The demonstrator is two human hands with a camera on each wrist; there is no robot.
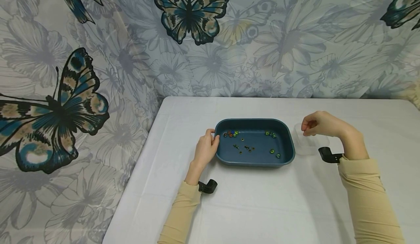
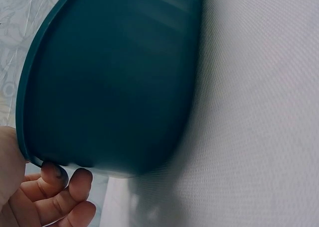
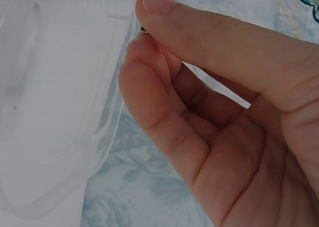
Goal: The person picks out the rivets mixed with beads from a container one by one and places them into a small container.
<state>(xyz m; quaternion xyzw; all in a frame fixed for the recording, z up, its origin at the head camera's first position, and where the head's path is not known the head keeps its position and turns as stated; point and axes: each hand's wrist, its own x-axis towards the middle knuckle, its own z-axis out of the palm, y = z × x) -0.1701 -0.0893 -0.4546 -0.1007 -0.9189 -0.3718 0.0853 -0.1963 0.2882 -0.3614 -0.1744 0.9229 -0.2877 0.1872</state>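
A dark teal rectangular tray (image 1: 256, 161) sits on the table, and my left hand (image 1: 206, 147) grips its left rim. In the left wrist view the tray's outer wall (image 2: 109, 87) fills the middle, with curled fingertips (image 2: 79, 184) at its edge. My right hand (image 1: 323, 124) is held over a clear plastic container (image 1: 306, 150) just right of the tray. Between thumb and forefinger it pinches a tiny dark piece (image 3: 143, 29), mostly hidden, its kind unclear. Inside the tray lie glassy coloured beads (image 1: 231, 134), green beads (image 1: 270, 134) and tiny screw-like and ring-like pieces (image 1: 247, 148).
A white cloth covers the table (image 1: 262, 207). Behind it and on the left hangs butterfly-patterned fabric (image 1: 210, 65). Both wrists carry a black camera mount, one at the left wrist (image 1: 208, 186) and one at the right wrist (image 1: 329, 155).
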